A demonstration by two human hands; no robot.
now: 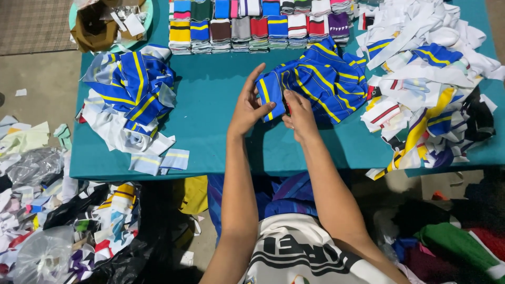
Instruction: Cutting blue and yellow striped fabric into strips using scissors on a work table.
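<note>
My left hand and my right hand meet at the middle of the teal table. Both grip the near end of a blue knit strip with yellow stripes. That strip belongs to a heap of the same blue and yellow strips lying just right of my hands. A small red object shows between my right fingers and the fabric; I cannot tell what it is.
A second pile of blue, yellow and white strips lies at the table's left. A mixed heap of white and coloured strips fills the right. Folded coloured stacks line the far edge. Bags of scraps cover the floor at left.
</note>
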